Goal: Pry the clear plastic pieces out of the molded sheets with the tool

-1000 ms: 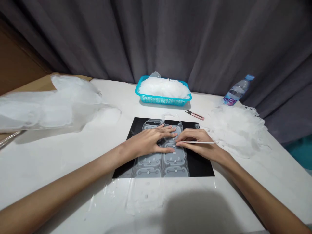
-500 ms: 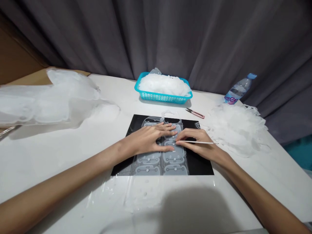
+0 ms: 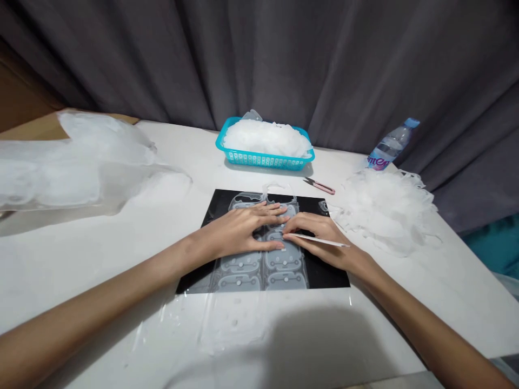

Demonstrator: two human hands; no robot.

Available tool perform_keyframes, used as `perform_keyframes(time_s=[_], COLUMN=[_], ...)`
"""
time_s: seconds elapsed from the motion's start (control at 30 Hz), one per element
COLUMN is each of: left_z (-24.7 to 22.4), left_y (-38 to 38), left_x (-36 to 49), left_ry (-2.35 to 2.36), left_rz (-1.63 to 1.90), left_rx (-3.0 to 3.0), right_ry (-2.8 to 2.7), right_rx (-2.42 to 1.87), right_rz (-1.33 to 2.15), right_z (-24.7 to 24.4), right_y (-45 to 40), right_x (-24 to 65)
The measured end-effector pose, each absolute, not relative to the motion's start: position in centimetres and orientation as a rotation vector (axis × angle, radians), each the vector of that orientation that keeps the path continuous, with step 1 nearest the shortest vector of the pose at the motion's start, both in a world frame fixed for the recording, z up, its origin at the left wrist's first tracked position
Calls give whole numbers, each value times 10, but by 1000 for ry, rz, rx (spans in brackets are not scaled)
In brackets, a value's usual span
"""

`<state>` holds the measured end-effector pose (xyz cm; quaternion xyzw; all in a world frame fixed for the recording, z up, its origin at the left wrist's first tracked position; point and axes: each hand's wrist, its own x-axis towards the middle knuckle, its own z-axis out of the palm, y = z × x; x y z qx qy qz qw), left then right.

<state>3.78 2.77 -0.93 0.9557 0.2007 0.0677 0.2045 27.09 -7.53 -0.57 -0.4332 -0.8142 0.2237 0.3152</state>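
A clear plastic sheet with rows of rounded, translucent grey pieces (image 3: 285, 261) lies over a black mat (image 3: 326, 274). My left hand (image 3: 245, 229) rests flat on the sheet, fingers spread and thumb apart, covering part of the upper pieces. To its right, my right hand (image 3: 316, 229) pinches a thin white stick (image 3: 324, 240) between thumb and fingers. The stick's outer end points right, over the hand; its working tip is hidden by the fingertips, close to the right column of pieces.
Behind the mat are a turquoise basket (image 3: 267, 160) heaped with white pieces and pink-handled thread snips (image 3: 320, 186). At right, a water bottle (image 3: 392, 145) stands behind a pile of white scraps (image 3: 389, 210). A bulky translucent plastic bundle (image 3: 81, 167) lies at left.
The view has shifted slightly, moving everything a little left. The outer end of the white stick has tilted lower. My left hand keeps its place on the sheet.
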Motion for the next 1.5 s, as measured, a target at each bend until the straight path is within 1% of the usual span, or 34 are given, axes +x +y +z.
perform_keyframes(time_s=[0.17,0.43,0.63,0.8,1.0,1.13,1.23,1.37,1.43,1.5], left_z=[-9,-10,-12,-12,-16,-19,-19,-19,-20,-19], left_y=[28,29,29,28,31,32,32,32,31,28], left_x=[38,38,37,37,37,36,36,35,34,33], left_ry=[543,512,543,542,541,540,547,578,585,594], left_rz=[198,223,254,245,293,279,223,194,225,344], left_rx=[2664,2641,2598,2589,2573,2540,2536,2527,2526,2535], right_ry=[-2228,-2154,-2216,-2319,-2374,-2373,-2279,-1926,-1749,-1678], right_rx=[-1182,-1215,-1162,-1139,-1153,-1157,-1206,-1317,-1361,-1365], right_rz=[519,606,570,394,4,-30,-27,-40,-32,16], right_z=[2,5,3,-2,-26,-30,-22,-15,-13,-12], right_y=[-79,-82,-80,-78,-69,-68,-63,-40,-30,-29], right_x=[277,287,284,278,270,266,266,285,298,305])
